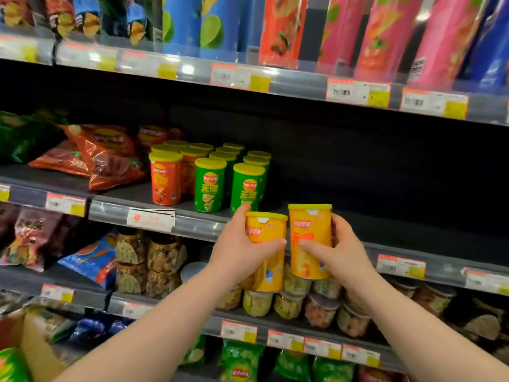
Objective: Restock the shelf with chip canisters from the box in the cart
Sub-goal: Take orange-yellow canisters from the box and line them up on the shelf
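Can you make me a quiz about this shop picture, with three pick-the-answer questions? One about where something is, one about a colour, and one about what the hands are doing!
1. Where do the green canisters stand?
A. just right of the red canisters
B. on the top shelf
C. in a cart

2. What colour are the held left canister and right canister?
A. blue
B. pink
C. yellow

3. What are the left hand and right hand doing?
A. hanging empty
B. each gripping one canister
C. sharing one bag

Answers:
1 A, the green ones stand beside the red ones.
2 C, both are yellow with yellow lids.
3 B, each hand wraps round its own canister.
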The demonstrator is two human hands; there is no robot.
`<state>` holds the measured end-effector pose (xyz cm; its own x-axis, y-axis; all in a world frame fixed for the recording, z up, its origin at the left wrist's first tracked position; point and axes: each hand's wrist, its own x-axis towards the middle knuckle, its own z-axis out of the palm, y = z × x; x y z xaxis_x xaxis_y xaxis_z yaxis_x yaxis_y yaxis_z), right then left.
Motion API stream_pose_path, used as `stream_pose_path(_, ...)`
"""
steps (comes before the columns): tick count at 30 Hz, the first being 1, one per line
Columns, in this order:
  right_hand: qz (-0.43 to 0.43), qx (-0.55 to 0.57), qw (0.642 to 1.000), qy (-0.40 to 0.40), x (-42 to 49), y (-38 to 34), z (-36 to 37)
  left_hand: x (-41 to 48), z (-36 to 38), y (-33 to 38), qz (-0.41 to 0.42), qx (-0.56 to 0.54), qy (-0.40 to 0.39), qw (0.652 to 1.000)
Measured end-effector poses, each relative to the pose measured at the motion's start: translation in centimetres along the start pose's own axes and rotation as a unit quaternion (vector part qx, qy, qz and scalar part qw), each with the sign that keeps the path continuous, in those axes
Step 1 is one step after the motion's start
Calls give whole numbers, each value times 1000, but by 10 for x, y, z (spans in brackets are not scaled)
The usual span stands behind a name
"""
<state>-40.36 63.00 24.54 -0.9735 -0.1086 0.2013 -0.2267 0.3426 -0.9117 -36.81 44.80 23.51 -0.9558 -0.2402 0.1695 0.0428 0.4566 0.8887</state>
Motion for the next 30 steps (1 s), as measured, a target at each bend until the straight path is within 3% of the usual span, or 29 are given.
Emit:
stream_pose_path(14,-6,-33,994,100,108,-9,5,56,-19,-9,44,-34,0,998)
stream_pose_path(30,10,-48,999,17,247,34,29,75,2,-5,1,-42,85,995)
